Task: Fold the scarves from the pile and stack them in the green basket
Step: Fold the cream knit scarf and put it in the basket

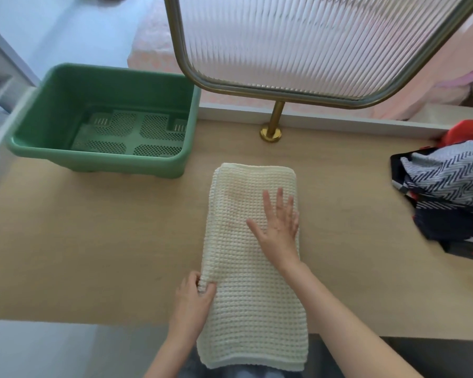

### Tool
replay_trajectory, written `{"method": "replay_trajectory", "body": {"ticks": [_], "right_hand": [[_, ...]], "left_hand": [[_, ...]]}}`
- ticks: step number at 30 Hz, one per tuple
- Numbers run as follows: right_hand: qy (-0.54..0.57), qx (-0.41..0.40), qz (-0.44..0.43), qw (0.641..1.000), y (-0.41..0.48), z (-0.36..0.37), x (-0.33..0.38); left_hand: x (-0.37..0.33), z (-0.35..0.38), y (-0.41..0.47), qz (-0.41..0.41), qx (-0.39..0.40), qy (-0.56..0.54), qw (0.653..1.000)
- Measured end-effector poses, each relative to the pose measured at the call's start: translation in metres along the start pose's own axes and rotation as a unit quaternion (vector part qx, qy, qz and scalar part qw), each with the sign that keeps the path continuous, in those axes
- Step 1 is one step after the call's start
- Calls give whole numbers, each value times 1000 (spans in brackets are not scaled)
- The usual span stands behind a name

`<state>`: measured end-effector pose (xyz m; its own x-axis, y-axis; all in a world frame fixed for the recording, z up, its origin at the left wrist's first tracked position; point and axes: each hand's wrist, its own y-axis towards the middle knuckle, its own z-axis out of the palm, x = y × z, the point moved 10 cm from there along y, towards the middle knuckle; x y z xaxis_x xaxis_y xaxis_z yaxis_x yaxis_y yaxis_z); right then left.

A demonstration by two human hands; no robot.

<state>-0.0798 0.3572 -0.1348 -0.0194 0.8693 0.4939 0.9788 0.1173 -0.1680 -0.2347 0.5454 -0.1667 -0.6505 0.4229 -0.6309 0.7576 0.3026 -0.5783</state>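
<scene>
A cream knitted scarf [243,282] lies folded lengthwise in the middle of the wooden table [93,241], its near end hanging over the front edge. My right hand [277,225] lies flat on its upper half with fingers spread. My left hand [194,296] pinches the scarf's left edge near the table front. The green basket [52,105] stands at the back left with nothing inside it. The pile of scarves [448,192], navy-and-white patterned with red cloth behind, sits at the right edge.
A ribbed glass screen [311,45] in a brass frame stands on a brass post [273,124] at the table's back edge, between basket and pile. A white ledge runs behind the table. Pale floor shows at the left.
</scene>
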Motion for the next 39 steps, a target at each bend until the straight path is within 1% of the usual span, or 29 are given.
{"method": "replay_trajectory", "body": {"ticks": [2, 3, 6, 8, 11, 13, 14, 15, 16, 17, 18, 19, 20, 22, 23, 24, 26, 28, 29, 30, 31, 32, 33, 34, 36, 37, 39], "right_hand": [[27, 9, 52, 998, -3, -3, -21], [37, 16, 60, 997, -4, -4, -27], [57, 31, 40, 997, -4, -4, -27], [38, 31, 16, 999, -2, -2, -23], [17, 18, -10, 1000, -2, -1, -17], [59, -12, 5, 998, 0, -9, -20], [113, -36, 39, 992, 2, -13, -31], [187, -53, 95, 976, 5, -17, -46], [262, -55, 161, 950, 8, -15, -65], [319, -42, 215, 922, 10, -10, -78], [347, -21, 246, 904, 12, -6, -85], [365, -11, 253, 896, 15, -6, -87], [383, -20, 249, 889, 18, -9, -89], [424, -66, 224, 875, 26, -25, -87], [422, -84, 206, 879, 29, -32, -85], [401, -89, 192, 891, 32, -37, -83], [332, -61, 184, 923, 31, -32, -83], [264, -26, 164, 950, 25, -25, -81], [230, -24, 132, 964, 23, -27, -76], [188, -26, 86, 978, 21, -30, -69], [140, -18, 36, 989, 18, -31, -60], [92, 2, -6, 996, 15, -26, -51], [47, 28, -35, 998, 13, -17, -46], [8, 54, -47, 997, 11, -8, -44], [-32, 81, -40, 995, 13, 4, -48], [-42, 83, -36, 995, 15, 8, -50], [-58, 84, -32, 994, 18, 11, -52]], "left_hand": [[0, 0, 5, -9, 6, -5, 1000], [-3, -1, 8, -11, 8, -20, 1000], [-29, -7, 24, 22, -17, -54, 998], [-48, -9, 41, 38, -41, -57, 997], [-72, -10, 66, 42, -71, -58, 995], [-82, -11, 82, 37, -78, -57, 995], [-85, -10, 89, 37, -75, -51, 995], [-89, -9, 95, 40, -70, -46, 996], [-91, -7, 101, 43, -66, -44, 996], [-93, -6, 104, 41, -67, -48, 996], [-94, -6, 105, 38, -71, -60, 995], [-94, -6, 106, 35, -77, -80, 993], [-94, -7, 106, 31, -82, -109, 990], [-96, -6, 107, 23, -79, -171, 982], [-98, -5, 108, 21, -76, -197, 977], [-100, -3, 110, 18, -71, -217, 973], [-101, 3, 116, 8, -51, -228, 972], [-105, 7, 117, 27, -46, -181, 982], [-113, 2, 113, 66, -67, -133, 987], [-126, -6, 105, 135, -111, -61, 983], [-144, -11, 94, 228, -155, 26, 961], [-159, -6, 84, 313, -171, 116, 927], [-166, 8, 81, 368, -149, 194, 897], [-162, 24, 84, 384, -101, 254, 882], [-138, 45, 98, 340, -12, 313, 887], [-130, 47, 105, 326, -3, 321, 889], [-128, 48, 114, 321, -7, 341, 884]]}}
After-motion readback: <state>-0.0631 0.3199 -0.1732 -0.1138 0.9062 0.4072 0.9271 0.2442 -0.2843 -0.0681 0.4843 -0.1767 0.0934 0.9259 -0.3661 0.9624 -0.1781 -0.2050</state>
